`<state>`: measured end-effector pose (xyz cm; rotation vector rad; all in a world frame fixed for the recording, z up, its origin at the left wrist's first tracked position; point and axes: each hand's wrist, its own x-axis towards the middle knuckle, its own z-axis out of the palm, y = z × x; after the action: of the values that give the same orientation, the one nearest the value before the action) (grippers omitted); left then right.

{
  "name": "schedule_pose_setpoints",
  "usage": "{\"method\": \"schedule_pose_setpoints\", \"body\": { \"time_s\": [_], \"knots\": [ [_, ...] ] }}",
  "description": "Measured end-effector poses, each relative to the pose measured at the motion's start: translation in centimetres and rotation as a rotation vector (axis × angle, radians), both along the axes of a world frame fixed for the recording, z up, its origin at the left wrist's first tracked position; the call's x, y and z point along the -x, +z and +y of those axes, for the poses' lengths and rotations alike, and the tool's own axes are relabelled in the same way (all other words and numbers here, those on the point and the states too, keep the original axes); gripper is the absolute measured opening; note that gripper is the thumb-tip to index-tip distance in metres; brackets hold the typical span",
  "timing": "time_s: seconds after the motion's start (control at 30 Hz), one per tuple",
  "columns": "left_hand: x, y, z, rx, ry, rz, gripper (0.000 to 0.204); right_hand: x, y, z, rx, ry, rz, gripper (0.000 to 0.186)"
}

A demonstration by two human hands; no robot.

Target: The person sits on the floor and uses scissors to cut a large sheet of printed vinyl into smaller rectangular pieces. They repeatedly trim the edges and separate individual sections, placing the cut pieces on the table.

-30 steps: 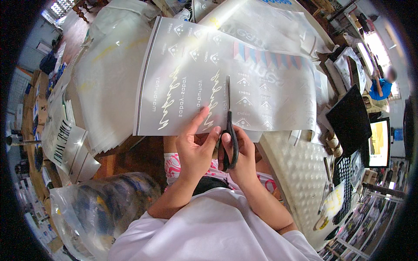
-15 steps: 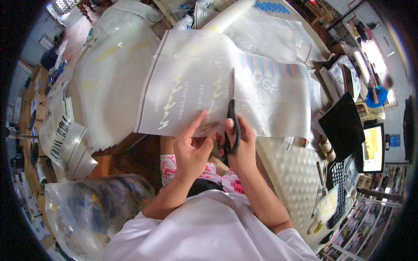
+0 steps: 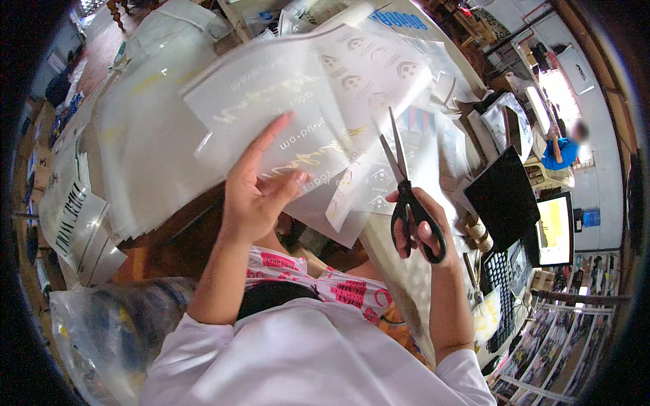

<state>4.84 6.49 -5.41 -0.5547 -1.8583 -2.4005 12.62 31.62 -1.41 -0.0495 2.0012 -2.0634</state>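
My left hand (image 3: 257, 193) holds a translucent printed film sheet (image 3: 271, 88) with pale and gold lettering. Its index finger and thumb show against the film; the other fingers are mostly hidden. The lifted film is tilted, and its lower corner hangs over another clear sheet above my lap. In my right hand (image 3: 433, 227) is a pair of black-handled scissors (image 3: 404, 179), fingers through the loops. Their blades are spread and point away from me, beside the film's right edge. More film with small dark logos (image 3: 379, 57) spreads beyond the blades, on the table.
A stack of translucent sheets (image 3: 152, 135) lies to the left, above a clear plastic bag (image 3: 108, 338). On the right are a keyboard (image 3: 502, 298), a dark panel (image 3: 501, 203) and a lit monitor (image 3: 555, 230). A person in blue (image 3: 562, 154) is at the far right.
The scissors have moved right and toward me, away from the film, and their blades have spread. My left hand has moved left and lifted the film, which is now turned and tilted.
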Motion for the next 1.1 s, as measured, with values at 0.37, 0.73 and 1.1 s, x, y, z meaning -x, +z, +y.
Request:
{"method": "schedule_pose_setpoints", "body": {
  "time_s": [0.37,0.73,1.1],
  "knots": [
    [0.1,2.4,-3.7,0.095,0.042,0.249,0.072,0.3,-0.2,0.8,0.120,0.171,-0.018,0.083],
    [0.2,1.7,-5.9,0.198,0.165,0.025,0.072,4.3,-2.0,-1.6,0.064,0.273,0.053,0.080],
    [-0.5,4.1,-7.7,0.314,0.261,0.287,0.071,4.8,-0.9,-3.1,0.101,0.249,0.094,0.083]
  ]
}}
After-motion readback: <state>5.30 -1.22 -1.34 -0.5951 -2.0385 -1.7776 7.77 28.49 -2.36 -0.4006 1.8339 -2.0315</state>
